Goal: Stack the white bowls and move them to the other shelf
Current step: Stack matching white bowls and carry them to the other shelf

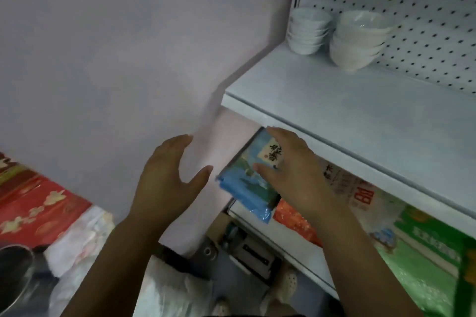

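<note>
Position: worn on the person's head, standing right at the white shelf.
Facing: forward and down, turned toward the shelf's left end and the wall.
Nearness: close; the left hand and right hand sit mid-frame (wide-angle lens, edges bend).
Views: just this one, so no overlap.

Small bowl stack and larger bowl stack are sitting together on upper shelf; left hand is hovering, fingers relaxed; right hand is spreading over blue packet.
</note>
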Demonstrator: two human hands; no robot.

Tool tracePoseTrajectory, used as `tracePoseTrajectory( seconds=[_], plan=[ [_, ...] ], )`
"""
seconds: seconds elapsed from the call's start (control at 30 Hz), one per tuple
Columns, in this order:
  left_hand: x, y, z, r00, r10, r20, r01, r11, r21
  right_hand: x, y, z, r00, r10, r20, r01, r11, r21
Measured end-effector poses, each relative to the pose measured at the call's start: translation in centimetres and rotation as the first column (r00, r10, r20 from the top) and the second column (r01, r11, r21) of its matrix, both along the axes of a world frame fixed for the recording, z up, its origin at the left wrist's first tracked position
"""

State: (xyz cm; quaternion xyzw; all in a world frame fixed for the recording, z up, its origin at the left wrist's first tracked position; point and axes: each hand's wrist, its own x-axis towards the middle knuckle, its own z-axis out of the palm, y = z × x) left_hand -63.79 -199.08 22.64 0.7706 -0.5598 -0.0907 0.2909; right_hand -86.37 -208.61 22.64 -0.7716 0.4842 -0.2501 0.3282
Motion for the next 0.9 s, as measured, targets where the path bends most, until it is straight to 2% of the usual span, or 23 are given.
tracePoseTrajectory(
  seconds=[0.2,0.4,0.63,0.9],
  plan=[
    [3.8,10.4,-2.4,0.993,0.12,-0.019,-0.118,0.988,0.099,5.6,6.0,-2.9,0.971,0.237,-0.023,-0.236,0.971,0.038],
    [5.2,19.1,-4.7,0.931,0.365,-0.019,-0.357,0.919,0.17,11.0,8.5,-3.8,0.865,0.485,-0.128,-0.485,0.874,0.032],
    [2.6,27.2,-5.0,0.746,0.666,0.003,-0.649,0.727,0.224,14.7,11.4,-4.3,0.69,0.712,-0.129,-0.713,0.7,0.044],
    [-4.7,37.2,-5.7,0.512,0.858,-0.022,-0.822,0.498,0.275,16.7,18.6,-5.4,0.454,0.882,-0.126,-0.878,0.467,0.102]
  ],
)
